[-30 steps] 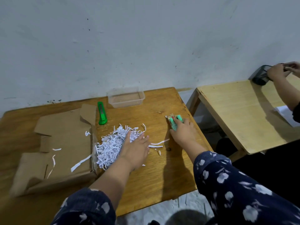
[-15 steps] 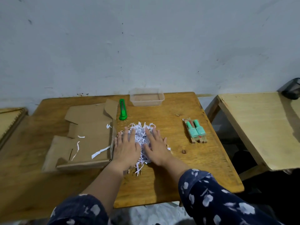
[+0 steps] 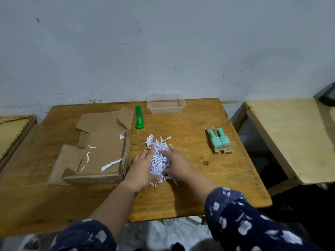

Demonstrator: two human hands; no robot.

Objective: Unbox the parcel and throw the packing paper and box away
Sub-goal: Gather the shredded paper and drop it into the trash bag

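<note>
A heap of white shredded packing paper (image 3: 159,158) lies in the middle of the wooden table (image 3: 208,187). My left hand (image 3: 142,169) cups its left side and my right hand (image 3: 178,164) cups its right side, fingers curled into the shreds. The opened brown cardboard box (image 3: 101,147) lies flattened to the left, touching my left hand, with a few loose paper strips on it. Two mint-green bottles on a card (image 3: 219,140) lie to the right of the heap.
A green box cutter (image 3: 139,117) lies behind the box's flap. A clear plastic tub (image 3: 165,104) stands at the table's back edge by the wall. A lighter wooden table (image 3: 297,138) stands to the right, across a gap. White paper litters the floor (image 3: 172,230).
My right hand left the mint-green bottles and came to the paper heap. Both hands went from lying flat on the shreds to squeezing them together into a tighter pile. The camera swung left.
</note>
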